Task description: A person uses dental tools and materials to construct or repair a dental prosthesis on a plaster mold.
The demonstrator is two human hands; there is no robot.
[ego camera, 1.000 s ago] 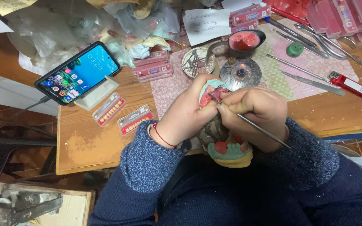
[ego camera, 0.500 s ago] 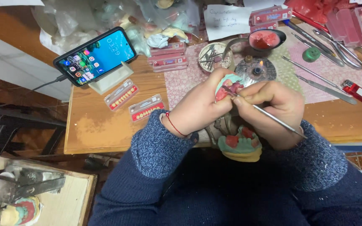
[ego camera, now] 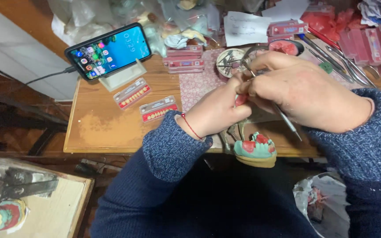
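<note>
Left hand [ego camera: 217,112] curls around a small piece with a pink-red part showing between its fingertips, pinched up close against the right hand [ego camera: 300,99]. That right hand is closed in a pen grip on a thin metal tool [ego camera: 283,118], whose tip meets the pink part while its handle slants down and out past the knuckles. Just below both hands hangs a dental model [ego camera: 255,150], teal with red wax and a pale plaster base, at the near edge of the desk [ego camera: 106,128] (how it is mounted is hidden by the hands).

By my judgement the held piece is light but fragile: plaster chips and wax dents under pressure, so it is best gripped by the hard base, never the soft red rim. The tool looks stiff and smooth, easy to slip; a hold near the tip gives control.

Left of the left hand lie two tooth cards [ego camera: 144,101], beyond them a phone [ego camera: 109,50] on a stand
</note>
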